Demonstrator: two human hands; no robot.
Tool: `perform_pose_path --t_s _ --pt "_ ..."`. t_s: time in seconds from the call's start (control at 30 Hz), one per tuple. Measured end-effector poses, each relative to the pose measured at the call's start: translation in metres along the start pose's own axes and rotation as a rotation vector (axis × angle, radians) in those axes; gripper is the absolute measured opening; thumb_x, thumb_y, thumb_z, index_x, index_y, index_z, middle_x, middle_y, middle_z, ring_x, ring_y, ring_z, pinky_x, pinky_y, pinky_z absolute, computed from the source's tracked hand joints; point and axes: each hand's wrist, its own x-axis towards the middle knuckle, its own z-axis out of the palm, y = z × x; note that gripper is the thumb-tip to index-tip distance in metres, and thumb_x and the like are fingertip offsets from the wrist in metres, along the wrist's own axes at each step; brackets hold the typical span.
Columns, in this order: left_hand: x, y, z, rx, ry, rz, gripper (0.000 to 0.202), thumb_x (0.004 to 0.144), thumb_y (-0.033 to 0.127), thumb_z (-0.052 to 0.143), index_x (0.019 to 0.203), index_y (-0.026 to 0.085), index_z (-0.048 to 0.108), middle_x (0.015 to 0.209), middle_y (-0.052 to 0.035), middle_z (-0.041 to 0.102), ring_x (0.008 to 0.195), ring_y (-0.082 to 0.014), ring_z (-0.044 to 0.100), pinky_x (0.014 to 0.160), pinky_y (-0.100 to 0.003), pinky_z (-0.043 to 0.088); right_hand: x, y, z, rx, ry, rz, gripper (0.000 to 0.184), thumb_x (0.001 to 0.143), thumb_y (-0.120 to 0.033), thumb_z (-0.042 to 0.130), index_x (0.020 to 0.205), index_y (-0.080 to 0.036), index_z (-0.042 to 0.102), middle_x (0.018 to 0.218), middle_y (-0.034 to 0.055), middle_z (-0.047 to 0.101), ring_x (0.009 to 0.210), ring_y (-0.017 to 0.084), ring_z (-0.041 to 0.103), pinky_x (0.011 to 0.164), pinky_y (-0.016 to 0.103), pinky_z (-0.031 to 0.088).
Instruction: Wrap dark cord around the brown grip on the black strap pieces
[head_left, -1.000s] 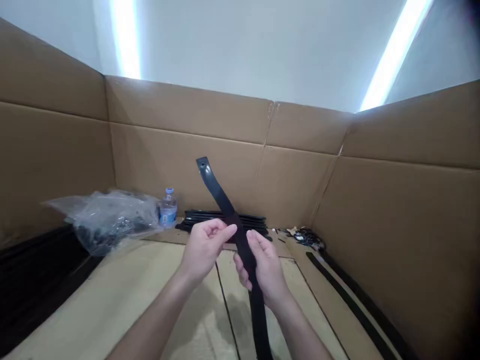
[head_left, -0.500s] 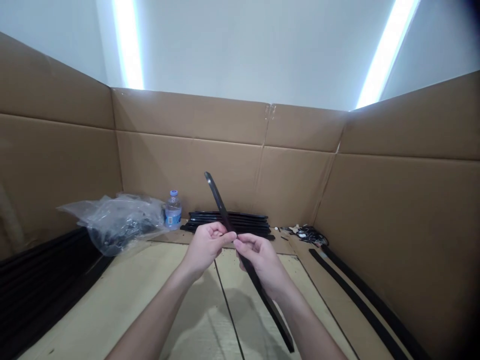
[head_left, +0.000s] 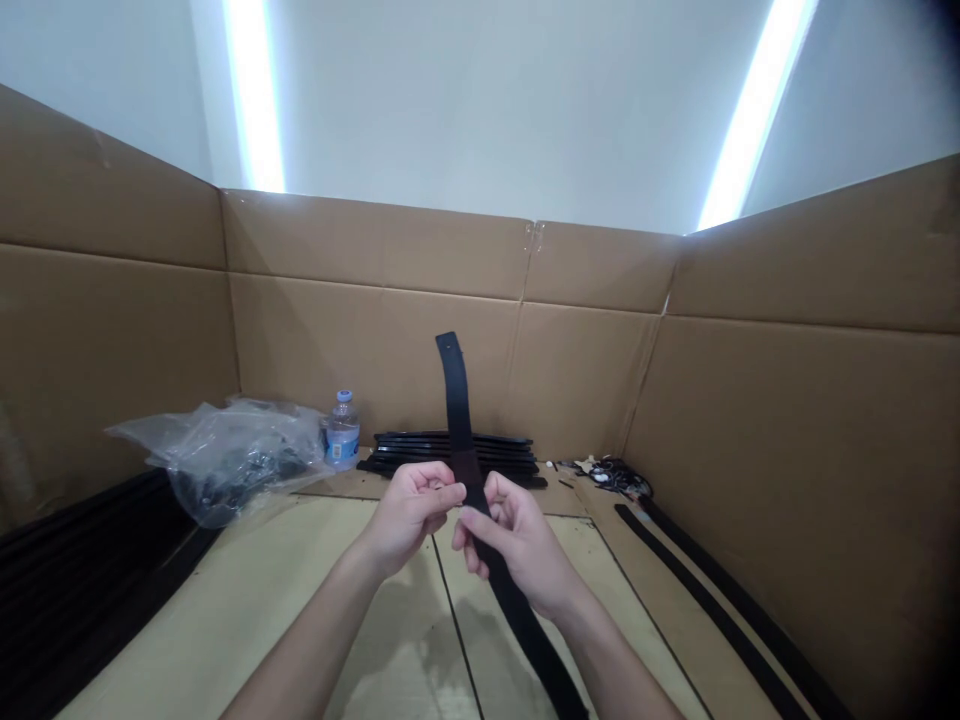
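Note:
A long, flat black strip (head_left: 456, 390) is held up in front of me, its upper end bent slightly and marked with a small hole. Its lower part runs down to the right, past my right wrist and out of the frame. My left hand (head_left: 416, 515) pinches the strip's left edge near the middle, thumb on top. Just below, my right hand (head_left: 517, 535) is closed around the strip, thumb on its face and fingers behind. The broad side of the strip faces me. A slightly browner patch crosses it above my fingers.
Behind the hands lies a stack of black strips (head_left: 382, 455) against the cardboard wall (head_left: 337, 320). A water bottle (head_left: 343, 435) and a clear plastic bag (head_left: 225, 450) stand left. More black strips (head_left: 97, 570) lie at left, two strips (head_left: 697, 585) at right, near small scraps (head_left: 615, 473).
The strip has been turned from its narrow edge to its broad face and stands more upright. Both hands have dropped slightly, and the right fingers have shifted around the strip.

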Motion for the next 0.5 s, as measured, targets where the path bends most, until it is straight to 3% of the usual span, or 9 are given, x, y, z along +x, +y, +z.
perform_pose_path --t_s 0.13,0.3,0.5 --pt "0.0002 0.0036 0.0006 0.044 0.039 0.02 0.036 0.067 0.033 0.077 0.059 0.014 0.047 0.044 0.0087 0.034 0.039 -0.0018 0.02 0.039 -0.019 0.01 0.0039 0.0065 0.0006 0.064 0.092 0.042 0.029 0.09 -0.043 0.05 0.075 -0.02 0.041 0.057 0.0005 0.065 0.037 0.008 0.05 0.035 0.016 0.034" --pt "-0.0001 0.0041 -0.0003 0.044 0.058 -0.002 0.036 0.065 0.032 0.079 0.062 0.015 0.047 0.045 0.0093 0.036 0.038 -0.0016 0.019 0.039 -0.019 0.01 0.0076 0.0106 0.0008 0.103 0.162 0.097 0.028 0.087 -0.046 0.053 0.081 -0.019 0.047 0.056 0.0011 0.063 0.036 0.009 0.049 0.034 0.017 0.033" --pt "0.0062 -0.0015 -0.0083 0.044 0.167 0.004 0.038 0.064 0.03 0.079 0.057 0.015 0.045 0.044 0.0087 0.037 0.037 -0.0018 0.02 0.039 -0.02 0.009 0.0068 0.0074 -0.0074 0.165 0.085 0.1 0.024 0.087 -0.038 0.057 0.076 -0.018 0.049 0.071 0.0056 0.068 0.056 0.011 0.057 0.05 0.02 0.042"
